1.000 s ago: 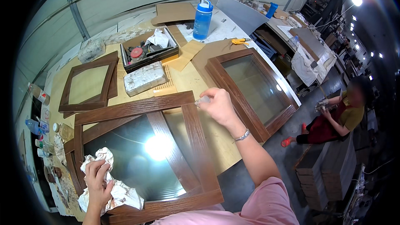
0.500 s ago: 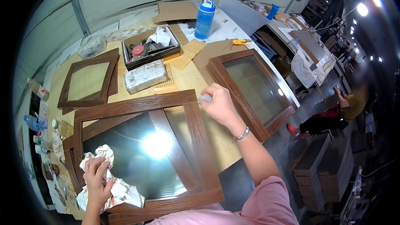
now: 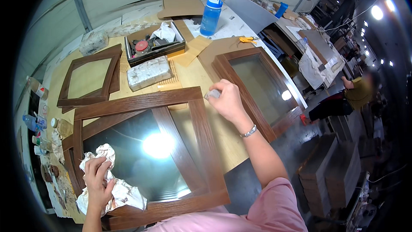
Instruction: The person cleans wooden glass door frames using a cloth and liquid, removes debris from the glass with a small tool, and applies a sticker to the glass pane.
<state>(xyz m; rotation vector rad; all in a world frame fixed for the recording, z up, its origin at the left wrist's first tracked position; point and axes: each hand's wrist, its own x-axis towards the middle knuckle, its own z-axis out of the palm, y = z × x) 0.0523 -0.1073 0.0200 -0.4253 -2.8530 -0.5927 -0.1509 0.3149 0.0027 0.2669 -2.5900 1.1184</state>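
A brown wooden frame [image 3: 137, 101] with glass lies in front of me, on top of another frame set at an angle. A crumpled, stained white rag [image 3: 128, 196] sits on its lower left corner. My left hand [image 3: 98, 182] is closed on the rag, fingers bent over it. Just beyond the frame's far right corner, my right hand [image 3: 228, 103] pinches a small grey pad [image 3: 211, 95], perhaps a folded abrasive. Whether the pad touches the frame's edge I cannot tell.
Further glazed frames lie at right [image 3: 240, 79] and far left [image 3: 109, 94]. Behind stand a wrapped block [image 3: 149, 74], an open box [image 3: 182, 48] of supplies, a blue bottle [image 3: 210, 17] and yellow pliers [image 3: 248, 40]. Bottles [image 3: 64, 128] line the left edge. A person [image 3: 360, 94] is off right.
The view has shifted slightly. My right hand stays by the frame's corner, its fingers turned a little, and my left hand keeps to the rag. The person at right has moved.
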